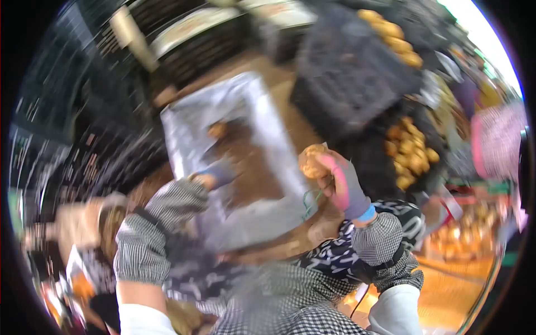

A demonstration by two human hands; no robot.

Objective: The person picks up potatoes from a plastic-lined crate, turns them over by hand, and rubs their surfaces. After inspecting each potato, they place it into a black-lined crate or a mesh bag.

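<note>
My right hand point(340, 181), in a grey and pink glove, is closed round a round, brownish-yellow bulb point(313, 161) to the right of a lined box. My left hand point(219, 173), in a grey-blue glove, is over the inside of the box; its fingers are smeared by motion. The box point(234, 229) has a whitish plastic lining and a brown bottom. One bulb point(216, 130) lies in its upper part.
Black crates point(352, 67) stand at the upper right, with yellow bulbs point(412, 151) beside them. Stacked dark crates point(195, 47) fill the left and top. An orange container point(458, 273) sits lower right. At the right edge shows another person's pink-checked sleeve point(499, 139).
</note>
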